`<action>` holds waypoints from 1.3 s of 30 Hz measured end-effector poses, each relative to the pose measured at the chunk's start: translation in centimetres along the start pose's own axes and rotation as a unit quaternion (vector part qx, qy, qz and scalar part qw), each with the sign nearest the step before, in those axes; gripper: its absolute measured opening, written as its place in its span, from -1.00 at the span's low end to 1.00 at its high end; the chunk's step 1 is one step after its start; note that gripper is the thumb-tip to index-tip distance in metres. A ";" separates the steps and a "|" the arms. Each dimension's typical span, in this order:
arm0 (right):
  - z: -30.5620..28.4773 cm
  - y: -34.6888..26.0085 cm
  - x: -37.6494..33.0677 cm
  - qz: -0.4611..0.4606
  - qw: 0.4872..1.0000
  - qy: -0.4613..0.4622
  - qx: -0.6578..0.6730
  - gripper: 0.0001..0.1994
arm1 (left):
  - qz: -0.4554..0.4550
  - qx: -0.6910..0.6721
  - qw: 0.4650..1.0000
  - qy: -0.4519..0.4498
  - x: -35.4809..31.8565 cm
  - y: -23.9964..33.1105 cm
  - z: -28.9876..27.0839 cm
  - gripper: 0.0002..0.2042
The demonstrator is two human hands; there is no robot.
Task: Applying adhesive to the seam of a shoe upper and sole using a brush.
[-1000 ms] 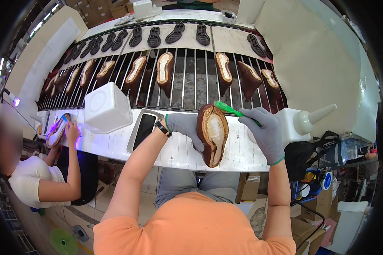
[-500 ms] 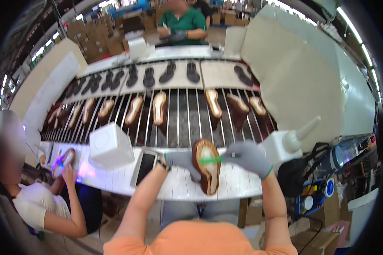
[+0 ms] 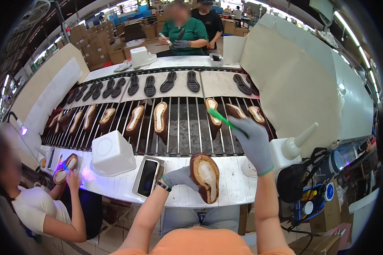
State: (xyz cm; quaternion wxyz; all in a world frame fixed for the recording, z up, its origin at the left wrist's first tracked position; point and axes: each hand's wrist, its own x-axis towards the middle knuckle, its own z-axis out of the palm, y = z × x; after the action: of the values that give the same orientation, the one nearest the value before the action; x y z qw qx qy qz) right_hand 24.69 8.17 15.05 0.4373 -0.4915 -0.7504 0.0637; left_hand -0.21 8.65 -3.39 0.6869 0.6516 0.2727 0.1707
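Note:
My left hand (image 3: 179, 176), in a grey glove, holds a brown shoe (image 3: 205, 176) sole side up over the white bench edge; its underside looks pale and glossy. My right hand (image 3: 254, 142), also gloved, is raised above the bench and grips a green-handled brush (image 3: 224, 121) that points up and left over the roller conveyor (image 3: 187, 136). The brush is clear of the shoe. A white squeeze bottle with a long nozzle (image 3: 291, 148) stands just right of my right hand.
Several brown shoes lie on the conveyor rollers, with black outsoles (image 3: 169, 81) on the belt behind. A white box (image 3: 112, 153) and a phone in a tray (image 3: 148, 176) sit left of my hand. One person sits at my left holding a shoe; another stands across.
My right hand has lifted the brush off the shoe and up to the right. The camera has tilted, showing more of the far side.

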 end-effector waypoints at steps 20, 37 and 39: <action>1.3 14.6 -23.2 0.351 0.921 0.039 -0.165 -0.78 | 0.028 -0.136 0.961 0.239 -3.2 -6.4 3.2 -0.29; 1.6 16.6 -20.1 0.296 0.874 -0.080 -0.377 -0.90 | 0.062 -0.546 0.824 0.139 -4.4 -4.7 8.1 -0.44; 1.4 16.7 -20.1 0.303 0.876 -0.094 -0.364 -0.89 | 0.068 -0.548 0.822 0.136 -4.8 -3.9 8.2 -0.46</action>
State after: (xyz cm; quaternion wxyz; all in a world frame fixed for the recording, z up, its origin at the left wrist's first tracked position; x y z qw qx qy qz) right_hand 37.81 1.18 -6.56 0.1145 -0.8109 -0.5726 -0.0386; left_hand 0.41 -1.10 -6.49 0.8733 0.1547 0.1798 0.4255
